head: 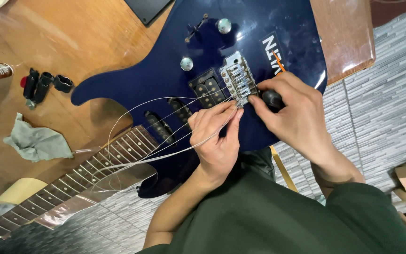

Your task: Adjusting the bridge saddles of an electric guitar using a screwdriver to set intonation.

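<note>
Left hand (217,141) pinches the loose strings (165,153) so they stay bunched | right hand (292,113) grips a black-handled tool (272,98) at the silver bridge (237,77) | I see the blue guitar (240,51) flat on the wooden surface (48,37), steady.

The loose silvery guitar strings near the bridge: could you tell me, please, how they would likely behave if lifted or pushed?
The thin silvery loose strings already bow in wide loops above the dark blue guitar body, so they would probably spring rather than hang limp. They look light. Pinched by the left hand beside the chrome bridge, the free lengths may whip or tangle.
</note>
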